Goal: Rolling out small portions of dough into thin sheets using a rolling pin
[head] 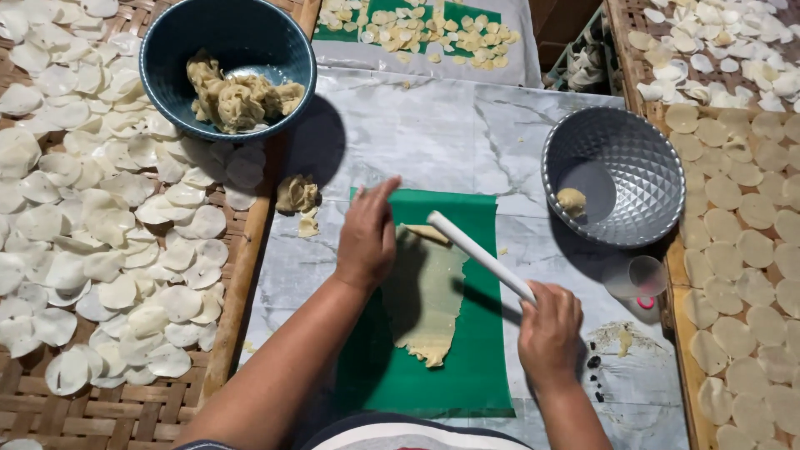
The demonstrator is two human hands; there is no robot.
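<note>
A thin sheet of pale dough (427,304) lies stretched along a green mat (467,367) on the marble table. My left hand (367,237) rests flat on the sheet's far end, fingers spread. A white rolling pin (479,254) is gripped at its near end by my right hand (550,329); the pin is tilted, and its far tip is over the top of the dough.
A dark teal bowl (275,33) holding dough lumps stands at the far left; a small lump (297,194) lies beside the mat. A silver bowl (642,158) with one dough ball is at the right, a clear cup (637,279) near it. Woven trays (100,417) of pale discs flank both sides.
</note>
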